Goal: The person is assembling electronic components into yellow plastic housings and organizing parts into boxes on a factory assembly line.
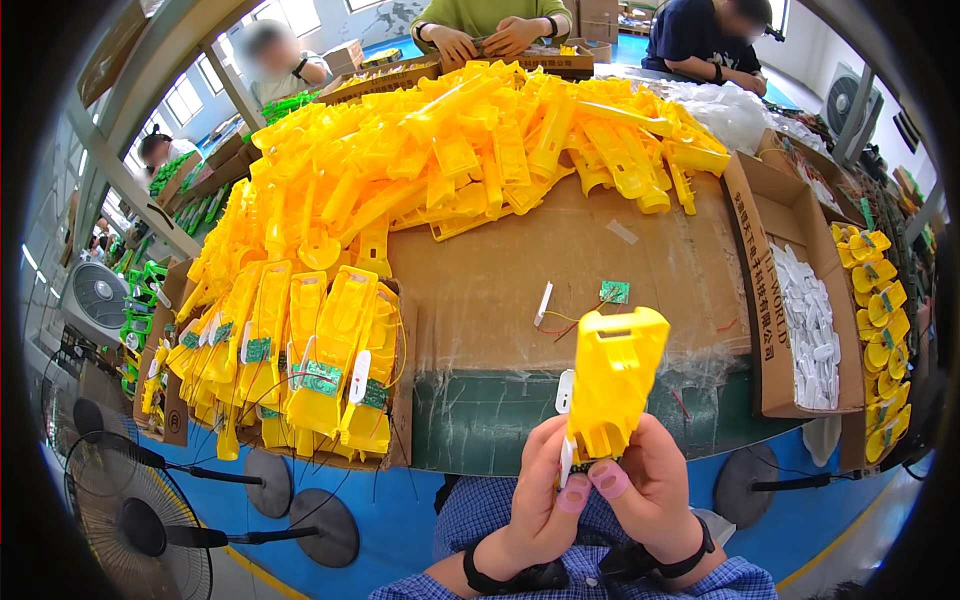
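Before me I hold up a yellow plastic housing (618, 375), its hollow, ribbed side showing. My left hand (540, 490) grips its lower left edge and my right hand (652, 485) its lower right; pink covers are on both thumbs. Against the housing's left side, by my left fingers, is a white plastic piece (565, 391); how it is held is hidden. Beyond the housing, a green circuit board (614, 292) with thin wires lies on the cardboard, near a narrow white piece (544, 303).
A large heap of yellow housings (470, 150) covers the table's far side. At left, a carton (402, 400) holds housings with boards and wires. A long carton (757, 290) with white pieces (806, 330) stands right, beside more yellow parts (878, 330). Several people work beyond; fans (140, 520) stand left.
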{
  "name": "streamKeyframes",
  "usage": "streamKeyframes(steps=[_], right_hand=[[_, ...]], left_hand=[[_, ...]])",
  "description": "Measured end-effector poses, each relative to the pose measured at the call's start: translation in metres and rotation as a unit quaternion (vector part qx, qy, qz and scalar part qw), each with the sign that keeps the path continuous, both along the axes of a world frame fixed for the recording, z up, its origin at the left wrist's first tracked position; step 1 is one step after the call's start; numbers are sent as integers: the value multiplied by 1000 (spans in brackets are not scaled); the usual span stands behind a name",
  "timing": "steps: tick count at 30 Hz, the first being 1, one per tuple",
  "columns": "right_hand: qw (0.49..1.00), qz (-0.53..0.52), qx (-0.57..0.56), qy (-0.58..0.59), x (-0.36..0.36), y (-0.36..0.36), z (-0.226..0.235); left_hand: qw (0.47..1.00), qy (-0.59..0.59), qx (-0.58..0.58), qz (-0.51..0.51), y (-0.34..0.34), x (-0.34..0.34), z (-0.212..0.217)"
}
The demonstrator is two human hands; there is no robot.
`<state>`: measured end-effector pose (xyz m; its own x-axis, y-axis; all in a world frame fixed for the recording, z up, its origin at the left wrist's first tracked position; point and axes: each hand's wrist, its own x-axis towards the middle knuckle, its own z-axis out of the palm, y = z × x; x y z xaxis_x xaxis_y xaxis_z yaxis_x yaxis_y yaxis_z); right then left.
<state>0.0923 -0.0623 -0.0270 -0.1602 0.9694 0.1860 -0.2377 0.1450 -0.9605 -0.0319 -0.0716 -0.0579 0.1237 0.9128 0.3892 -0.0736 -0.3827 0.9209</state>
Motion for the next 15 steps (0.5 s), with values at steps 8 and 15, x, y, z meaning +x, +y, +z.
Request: streamKeyframes(steps=[8, 15], right_hand=[[995, -40, 44, -83, -1, -13, 12], [993, -78, 57, -70, -10, -17, 8]], left_hand=[[996, 15, 76, 35, -2, 3, 2], [992, 47, 88, 80, -3, 5, 2]])
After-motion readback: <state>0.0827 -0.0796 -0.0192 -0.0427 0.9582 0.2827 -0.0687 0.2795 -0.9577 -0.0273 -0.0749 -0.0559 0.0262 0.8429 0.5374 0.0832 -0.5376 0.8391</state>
